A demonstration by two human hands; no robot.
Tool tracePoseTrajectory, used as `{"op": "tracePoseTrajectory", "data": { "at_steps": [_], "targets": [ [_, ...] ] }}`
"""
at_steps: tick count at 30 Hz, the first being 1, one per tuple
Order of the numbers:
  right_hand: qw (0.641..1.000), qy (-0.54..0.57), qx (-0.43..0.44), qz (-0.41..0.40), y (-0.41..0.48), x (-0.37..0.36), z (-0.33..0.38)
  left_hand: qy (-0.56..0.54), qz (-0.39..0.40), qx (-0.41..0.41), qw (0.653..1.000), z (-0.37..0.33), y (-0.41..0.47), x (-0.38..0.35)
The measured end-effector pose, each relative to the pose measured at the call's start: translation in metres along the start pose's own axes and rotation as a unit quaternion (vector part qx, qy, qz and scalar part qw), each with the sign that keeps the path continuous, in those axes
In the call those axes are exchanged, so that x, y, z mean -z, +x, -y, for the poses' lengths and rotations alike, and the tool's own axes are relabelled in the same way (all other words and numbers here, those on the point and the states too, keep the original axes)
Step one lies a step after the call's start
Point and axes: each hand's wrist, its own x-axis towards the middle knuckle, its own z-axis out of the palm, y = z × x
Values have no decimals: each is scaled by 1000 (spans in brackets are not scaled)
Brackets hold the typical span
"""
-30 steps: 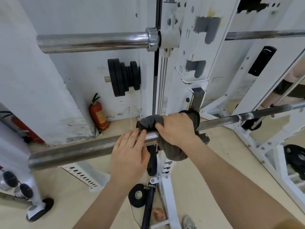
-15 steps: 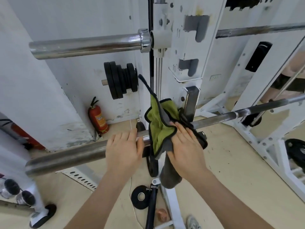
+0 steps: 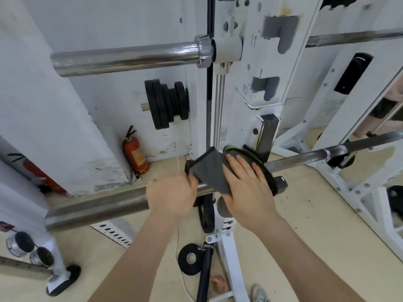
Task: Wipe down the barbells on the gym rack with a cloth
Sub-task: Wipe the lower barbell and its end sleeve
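The lower barbell [image 3: 98, 205] runs across the rack, its thick sleeve to the left and its thin shaft [image 3: 305, 158] to the right. A grey cloth [image 3: 211, 171] with a dark edge lies folded over the bar beside the rack upright. My left hand [image 3: 172, 195] sits on the sleeve, its fingers curled onto the cloth's left edge. My right hand [image 3: 248, 184] lies flat on the cloth with straight fingers, pressing it against the bar. Above hangs a second, chrome barbell [image 3: 126, 57], untouched.
The white rack upright [image 3: 239, 83] stands just behind the cloth. Black weight plates [image 3: 168, 105] hang on a peg, with a red fire extinguisher [image 3: 135, 153] below by the wall. A black tape roll [image 3: 190, 259] lies on the floor. A person's legs [image 3: 388, 110] show at far right.
The cloth, held open with its green side showing, is now folded grey side up over the bar. My left hand has taken its edge and my right hand has flattened onto it.
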Motion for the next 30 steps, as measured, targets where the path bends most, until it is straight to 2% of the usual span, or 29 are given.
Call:
{"op": "tracePoseTrajectory", "data": {
  "at_steps": [2, 4, 6, 8, 10, 12, 14, 16, 19, 21, 24, 27, 28, 30],
  "targets": [
    [1000, 0, 5, -10, -8, -3, -4, -21, -52, -21, 998, 4, -25, -14],
    [1000, -11, -16, 20, 13, 3, 3, -50, -94, -43, 993, 7, -47, -26],
    [994, 0, -41, 100, 57, 8, 7, -56, -96, -57, 992, 6, -65, -28],
    [966, 40, -70, 245, 100, 11, 7, -76, -84, -59, 992, 4, -76, -24],
    [948, 52, -77, 304, 117, 12, 7, -133, -101, -44, 985, 2, -72, -5],
    [967, 36, -63, 244, 99, 11, 7, -184, -96, 0, 978, 0, -48, 17],
    [994, 30, -37, 100, 58, 9, 6, -199, -85, 21, 976, -4, -15, 24],
    [1000, 1, 2, -7, 11, 4, 0, -147, -46, 19, 988, -14, 8, 21],
    [997, -7, 37, -65, -21, -8, -12, -20, -27, -8, 999, -23, -7, 2],
    [997, -6, 32, -64, -5, -5, -12, -41, -77, -19, 996, -21, -20, -11],
    [999, -20, -17, 33, 47, 7, -2, -58, -100, -58, 992, -16, -43, -27],
    [966, 19, -87, 242, 102, 14, 5, -79, -70, -74, 992, -14, -66, -22],
    [957, 25, -94, 272, 110, 17, 7, -84, -69, -77, 991, -14, -69, -16],
    [964, 29, -100, 246, 106, 16, 10, -94, -87, -59, 990, -16, -59, 1]
  ]
}}
